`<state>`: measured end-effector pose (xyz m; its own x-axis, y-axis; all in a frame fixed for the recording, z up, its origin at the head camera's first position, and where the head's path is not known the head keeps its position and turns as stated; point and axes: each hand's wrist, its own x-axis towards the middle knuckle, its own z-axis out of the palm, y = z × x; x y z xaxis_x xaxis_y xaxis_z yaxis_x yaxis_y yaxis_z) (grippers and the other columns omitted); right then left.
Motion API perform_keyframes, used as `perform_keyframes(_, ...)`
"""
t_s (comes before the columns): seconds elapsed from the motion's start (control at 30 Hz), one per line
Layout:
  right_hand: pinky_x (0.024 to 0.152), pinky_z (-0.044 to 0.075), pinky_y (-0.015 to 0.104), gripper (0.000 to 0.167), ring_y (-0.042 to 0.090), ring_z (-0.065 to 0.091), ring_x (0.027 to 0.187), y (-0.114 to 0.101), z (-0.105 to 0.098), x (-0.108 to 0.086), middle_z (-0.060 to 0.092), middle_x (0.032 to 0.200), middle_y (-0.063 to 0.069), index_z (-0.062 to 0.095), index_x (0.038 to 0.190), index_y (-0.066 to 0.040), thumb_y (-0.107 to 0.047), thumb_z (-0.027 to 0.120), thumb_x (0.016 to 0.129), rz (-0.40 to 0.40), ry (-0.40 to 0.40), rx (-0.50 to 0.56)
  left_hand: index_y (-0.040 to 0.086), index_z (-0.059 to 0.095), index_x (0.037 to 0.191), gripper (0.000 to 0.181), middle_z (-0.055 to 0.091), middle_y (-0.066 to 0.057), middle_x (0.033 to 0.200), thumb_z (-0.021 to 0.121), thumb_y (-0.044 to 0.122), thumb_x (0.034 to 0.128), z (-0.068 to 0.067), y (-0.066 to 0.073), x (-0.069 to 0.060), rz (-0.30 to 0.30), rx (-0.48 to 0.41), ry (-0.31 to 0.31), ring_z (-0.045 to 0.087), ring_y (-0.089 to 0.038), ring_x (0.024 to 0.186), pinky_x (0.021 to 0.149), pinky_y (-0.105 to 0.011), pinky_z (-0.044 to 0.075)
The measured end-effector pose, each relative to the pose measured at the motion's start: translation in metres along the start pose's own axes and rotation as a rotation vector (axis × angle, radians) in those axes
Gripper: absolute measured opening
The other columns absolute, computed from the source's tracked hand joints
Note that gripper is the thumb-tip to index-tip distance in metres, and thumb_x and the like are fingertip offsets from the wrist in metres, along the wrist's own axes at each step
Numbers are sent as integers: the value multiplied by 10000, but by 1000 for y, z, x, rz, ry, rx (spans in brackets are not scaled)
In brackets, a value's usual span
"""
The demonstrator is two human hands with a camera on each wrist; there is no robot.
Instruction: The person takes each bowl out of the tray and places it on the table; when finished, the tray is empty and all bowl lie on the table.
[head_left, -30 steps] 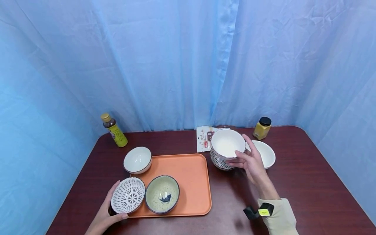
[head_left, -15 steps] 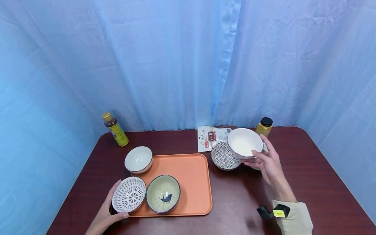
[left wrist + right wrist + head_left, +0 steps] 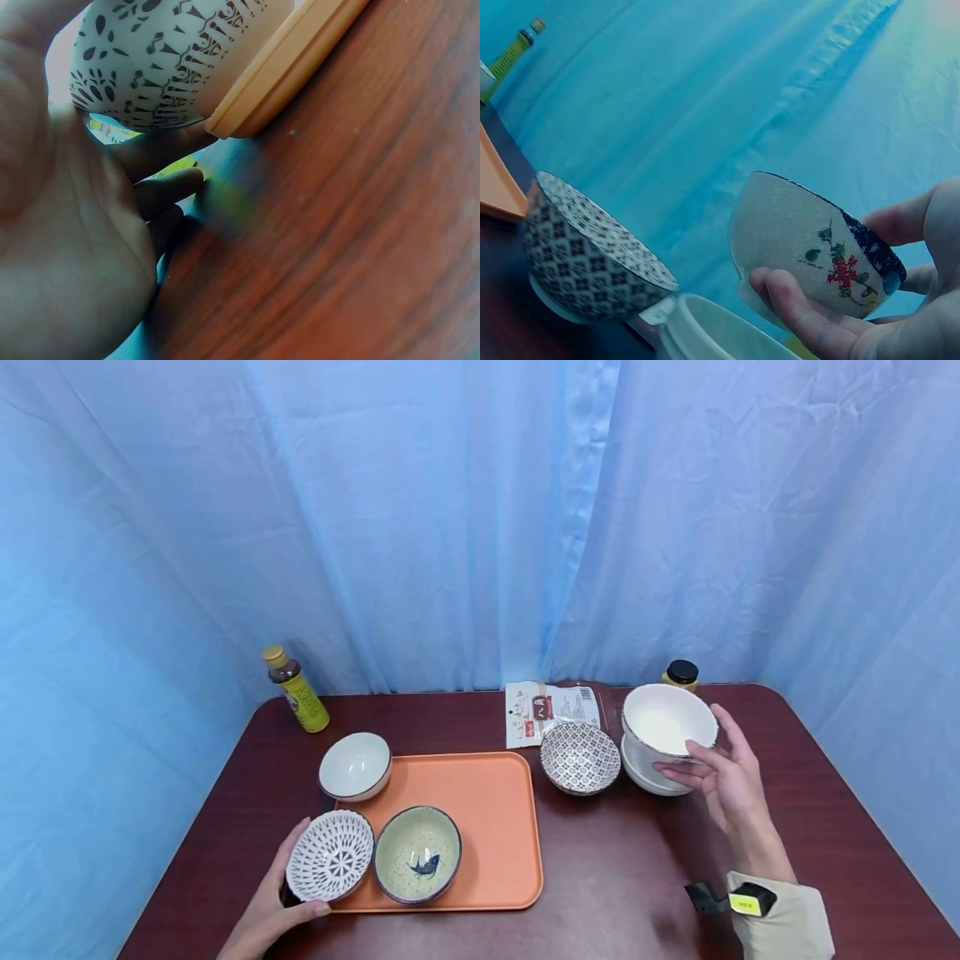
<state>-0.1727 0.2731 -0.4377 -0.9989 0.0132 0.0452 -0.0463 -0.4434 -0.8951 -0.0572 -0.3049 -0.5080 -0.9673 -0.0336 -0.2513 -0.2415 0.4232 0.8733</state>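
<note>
My right hand point(image 3: 731, 781) grips a white bowl point(image 3: 670, 718) by its right side, above a white dish point(image 3: 647, 775). In the right wrist view this bowl point(image 3: 780, 232) shows a red flower and a dark blue patch; fingers point(image 3: 791, 300) curl round its base. My left hand point(image 3: 270, 902) holds the left side of a white bowl with dark petal marks point(image 3: 330, 856), at the left front corner of the orange tray point(image 3: 502, 827). The left wrist view shows that bowl point(image 3: 161, 67) beside the tray rim point(image 3: 285, 67). A green bowl with a fish point(image 3: 417, 855) stands on the tray.
A plain white bowl point(image 3: 355, 766) overlaps the tray's back left corner. The geometric-patterned bowl point(image 3: 580, 758) stands between tray and white dish. Behind are a white packet point(image 3: 528, 714), a yellow jar with black lid point(image 3: 681, 673) and a green-labelled bottle point(image 3: 302, 697). Curtains hang behind the table.
My right hand has carried the white bowl rightward, from over the geometric-patterned bowl to over the white dish and in front of the jar. My left hand keeps its hold, almost still.
</note>
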Motion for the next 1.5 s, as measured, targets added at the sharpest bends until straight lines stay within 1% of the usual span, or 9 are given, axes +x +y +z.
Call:
perform_keyframes(0.07, 688, 626, 384, 827, 256, 765, 768, -2, -7, -1, 178, 1480, 14, 0, 1626, -245, 56, 457, 1006, -1, 5, 14, 278, 46, 1623, 1144, 85, -103, 1693, 813, 156, 783, 0, -1, 0, 2, 2, 0, 125, -342, 1494, 1144, -662, 168)
perform_keyframes(0.3, 683, 626, 384, 830, 325, 763, 739, -10, -32, -2, 274, 1383, 22, -1, 1623, -268, 86, 422, 1003, -27, 26, 88, 283, 35, 1623, 1146, 78, -104, 1694, 810, 168, 787, 0, -1, -1, -14, 6, -4, 109, -345, 1505, 1147, -673, 161)
perform_keyframes(0.4, 675, 625, 400, 825, 333, 761, 738, -13, -43, -2, 264, 1404, -4, 12, 1621, -282, 86, 418, 1003, -27, 55, 113, 277, 29, 1624, 1149, 75, -108, 1695, 810, 170, 788, 0, 0, -1, -19, 5, -4, 102, -346, 1508, 1148, -676, 159)
perform_keyframes(0.53, 666, 623, 429, 820, 345, 759, 749, -15, -57, -3, 39, 1594, -43, 12, 1618, -306, 76, 409, 1011, -21, 91, 137, 273, 24, 1624, 1151, 73, -113, 1694, 809, 172, 788, 0, 1, -1, -24, 8, -4, 102, -347, 1507, 1148, -677, 156)
perform_keyframes(0.63, 654, 622, 441, 822, 353, 756, 752, -17, -67, -5, -172, 1627, -72, -2, 1615, -329, 70, 395, 1017, -12, 116, 159, 276, 20, 1623, 1148, 73, -114, 1693, 807, 177, 792, 0, 1, -1, -27, 5, -6, 100, -348, 1506, 1148, -680, 150)
perform_keyframes(0.67, 649, 621, 444, 823, 354, 755, 750, -17, -70, -5, -203, 1624, -82, -2, 1614, -337, 68, 395, 1017, -8, 128, 163, 273, 20, 1624, 1147, 72, -114, 1693, 805, 172, 794, 0, 1, -1, -25, 2, -7, 99, -349, 1507, 1146, -681, 150)
perform_keyframes(1.0, 574, 601, 493, 821, 358, 731, 711, -12, -100, -7, -288, 1554, -148, 33, 1582, -352, 121, 358, 995, 8, 236, 228, 259, 29, 1625, 1148, 74, -114, 1693, 808, 156, 788, 1, 1, -1, -3, -7, -2, 108, -352, 1499, 1145, -682, 139)
perform_keyframes(1.27, 587, 605, 481, 779, 370, 727, 685, 0, -118, -8, -302, 1552, -122, 70, 1534, -369, 117, 356, 997, 68, 274, 165, 271, 32, 1624, 1139, 71, -110, 1694, 804, 159, 794, 0, 1, -2, -4, -5, -3, 105, -354, 1500, 1144, -684, 140)
perform_keyframes(1.5, 608, 613, 458, 762, 363, 736, 687, 6, -122, -9, -277, 1580, -97, 72, 1529, -373, 96, 366, 1006, 95, 289, 103, 257, 19, 1625, 1154, 60, -117, 1697, 814, 179, 793, 0, 1, 0, -21, 4, 0, 84, -360, 1513, 1153, -701, 122)
